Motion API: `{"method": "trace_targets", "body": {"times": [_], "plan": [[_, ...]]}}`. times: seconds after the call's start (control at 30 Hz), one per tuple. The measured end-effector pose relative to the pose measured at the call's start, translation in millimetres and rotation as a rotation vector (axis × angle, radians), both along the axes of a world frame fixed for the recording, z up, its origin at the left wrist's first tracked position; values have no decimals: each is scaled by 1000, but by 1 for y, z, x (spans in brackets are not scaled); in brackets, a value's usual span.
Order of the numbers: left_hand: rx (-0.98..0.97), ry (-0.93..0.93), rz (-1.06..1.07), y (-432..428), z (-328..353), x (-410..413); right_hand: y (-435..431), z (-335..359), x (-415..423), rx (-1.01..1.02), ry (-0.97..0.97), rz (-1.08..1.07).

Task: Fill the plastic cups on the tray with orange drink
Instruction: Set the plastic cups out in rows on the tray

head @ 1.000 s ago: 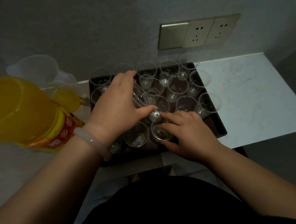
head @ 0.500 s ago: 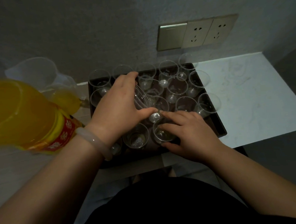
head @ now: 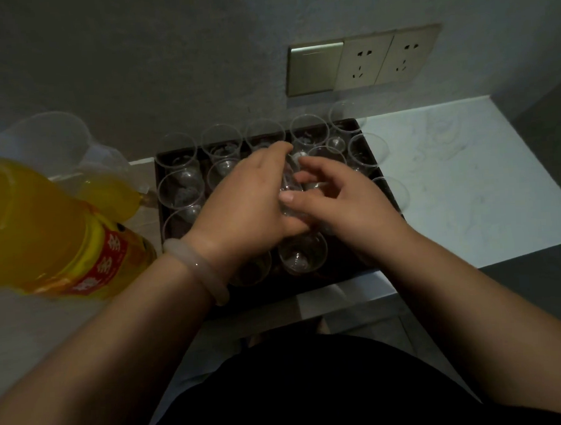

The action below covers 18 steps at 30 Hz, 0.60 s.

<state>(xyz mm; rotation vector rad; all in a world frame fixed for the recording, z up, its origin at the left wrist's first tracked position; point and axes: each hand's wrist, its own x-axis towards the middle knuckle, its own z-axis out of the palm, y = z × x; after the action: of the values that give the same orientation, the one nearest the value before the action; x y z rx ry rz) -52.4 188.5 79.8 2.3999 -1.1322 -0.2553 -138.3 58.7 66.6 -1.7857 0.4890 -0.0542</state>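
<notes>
Plastic cups (head: 302,256) stand empty in the dark tray (head: 292,286) on the bench (head: 449,177), with the orange drink bottle (head: 46,231) unused at far left. Left grip (head: 246,211) clasps a tilted stack of nested cups (head: 291,192) over the tray, seemingly steadying it while right grip (head: 347,208) pinches one loose.

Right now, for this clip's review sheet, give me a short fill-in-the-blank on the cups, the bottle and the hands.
1. The clear cups standing on the tray are all ____.
2. The orange drink bottle is on the ____ side of the tray.
3. The pale bracelet is on the ____ wrist.
4. The left hand and right hand both hold a stack of cups above the ____.

Missing words: empty; left; left; tray.
</notes>
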Motion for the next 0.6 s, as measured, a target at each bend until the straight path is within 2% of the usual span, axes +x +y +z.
{"method": "trace_targets", "body": {"times": [0.13,0.27,0.43,0.6], "plan": [[19,6,-19,-4,1,0,-7,-2,-1,-48,-55,-51],[45,-46,42,-3,0,5,-25,6,-7,14,-125,-186],[-15,-65,149,1,2,13,-54,25,-37,-215,-240,-282],[-52,-71,171,-6,2,8,-66,23,-63,-498,-273,-191]]}}
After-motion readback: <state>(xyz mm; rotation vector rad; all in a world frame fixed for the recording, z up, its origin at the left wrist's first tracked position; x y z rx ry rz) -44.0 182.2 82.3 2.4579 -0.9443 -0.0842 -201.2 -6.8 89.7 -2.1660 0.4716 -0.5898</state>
